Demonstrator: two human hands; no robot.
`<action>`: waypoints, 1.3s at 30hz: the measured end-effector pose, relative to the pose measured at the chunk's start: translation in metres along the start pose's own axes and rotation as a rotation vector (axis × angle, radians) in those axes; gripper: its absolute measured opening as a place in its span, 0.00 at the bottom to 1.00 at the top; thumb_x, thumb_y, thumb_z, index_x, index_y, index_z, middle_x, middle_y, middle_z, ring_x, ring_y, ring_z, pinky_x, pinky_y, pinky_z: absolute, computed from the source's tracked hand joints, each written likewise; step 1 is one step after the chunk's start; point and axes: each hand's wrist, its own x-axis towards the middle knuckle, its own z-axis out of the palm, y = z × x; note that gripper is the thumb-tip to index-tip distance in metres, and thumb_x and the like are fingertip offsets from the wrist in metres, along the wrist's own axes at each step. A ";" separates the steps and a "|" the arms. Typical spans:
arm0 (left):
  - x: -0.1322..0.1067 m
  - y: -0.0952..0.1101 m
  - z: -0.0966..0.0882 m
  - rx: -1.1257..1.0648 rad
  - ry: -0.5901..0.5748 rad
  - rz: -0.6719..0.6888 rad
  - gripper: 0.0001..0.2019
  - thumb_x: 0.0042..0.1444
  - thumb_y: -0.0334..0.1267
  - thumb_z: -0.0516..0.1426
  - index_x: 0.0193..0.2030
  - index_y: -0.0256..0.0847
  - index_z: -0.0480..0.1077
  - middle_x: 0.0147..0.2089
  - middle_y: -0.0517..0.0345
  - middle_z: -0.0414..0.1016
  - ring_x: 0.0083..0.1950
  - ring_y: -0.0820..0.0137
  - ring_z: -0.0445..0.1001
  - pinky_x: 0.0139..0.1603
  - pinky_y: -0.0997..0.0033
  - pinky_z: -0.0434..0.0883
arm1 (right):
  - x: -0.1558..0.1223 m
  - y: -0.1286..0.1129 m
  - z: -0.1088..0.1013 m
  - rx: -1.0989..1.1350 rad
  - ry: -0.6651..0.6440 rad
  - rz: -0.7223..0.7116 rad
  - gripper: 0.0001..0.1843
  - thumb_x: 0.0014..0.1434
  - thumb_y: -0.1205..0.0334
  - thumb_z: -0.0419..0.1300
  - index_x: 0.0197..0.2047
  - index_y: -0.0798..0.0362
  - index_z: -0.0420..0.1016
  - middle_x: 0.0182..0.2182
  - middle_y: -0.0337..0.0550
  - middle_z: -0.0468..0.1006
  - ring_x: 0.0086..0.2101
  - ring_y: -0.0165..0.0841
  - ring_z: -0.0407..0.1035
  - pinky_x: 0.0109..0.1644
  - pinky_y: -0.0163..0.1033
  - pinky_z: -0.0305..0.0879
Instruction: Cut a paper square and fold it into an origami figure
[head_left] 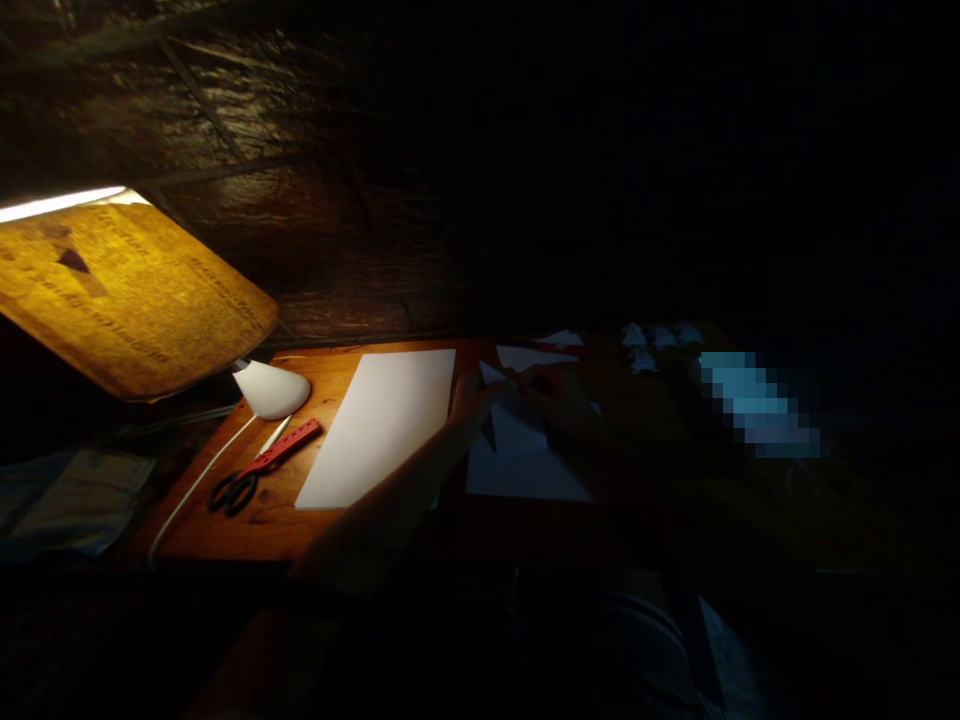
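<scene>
In dim light, a white piece of paper (517,422) is raised between my two hands, with a pointed, folded-looking top. My left hand (471,400) grips its left edge, fingers closed. From the right, my right hand (556,396) pinches the paper near the top, most of its fingers lost in shadow. Below them lies a flat white sheet (517,482). To the left of my left forearm rests a large stack or sheet of white paper (397,410), brightly lit.
A lamp (135,290) with a yellow printed shade stands at the left, its white cord (199,490) crossing the wooden table (195,535). Black-handled scissors (234,490) lie beside a red ruler-like strip (289,447). Several small folded white pieces (660,337) sit at the back right.
</scene>
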 end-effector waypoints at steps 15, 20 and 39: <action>0.008 -0.003 -0.005 -0.183 0.106 0.017 0.13 0.32 0.32 0.69 0.25 0.38 0.70 0.22 0.62 0.72 0.22 0.73 0.70 0.27 0.72 0.68 | 0.000 0.001 0.001 0.016 0.025 0.059 0.08 0.51 0.58 0.58 0.26 0.52 0.73 0.24 0.39 0.74 0.28 0.33 0.67 0.33 0.38 0.60; 0.014 0.002 -0.013 -0.192 0.198 0.012 0.15 0.31 0.37 0.69 0.24 0.39 0.67 0.20 0.64 0.69 0.20 0.74 0.68 0.24 0.74 0.64 | 0.000 0.007 -0.007 0.022 0.098 0.057 0.09 0.52 0.57 0.59 0.25 0.52 0.72 0.25 0.39 0.74 0.29 0.33 0.68 0.34 0.37 0.61; 0.016 -0.015 -0.016 0.202 -0.064 0.105 0.15 0.33 0.37 0.72 0.31 0.36 0.79 0.28 0.56 0.80 0.28 0.67 0.77 0.29 0.71 0.71 | -0.003 0.000 -0.005 -0.142 0.052 -0.111 0.06 0.54 0.59 0.61 0.30 0.52 0.77 0.28 0.42 0.80 0.30 0.34 0.73 0.36 0.38 0.64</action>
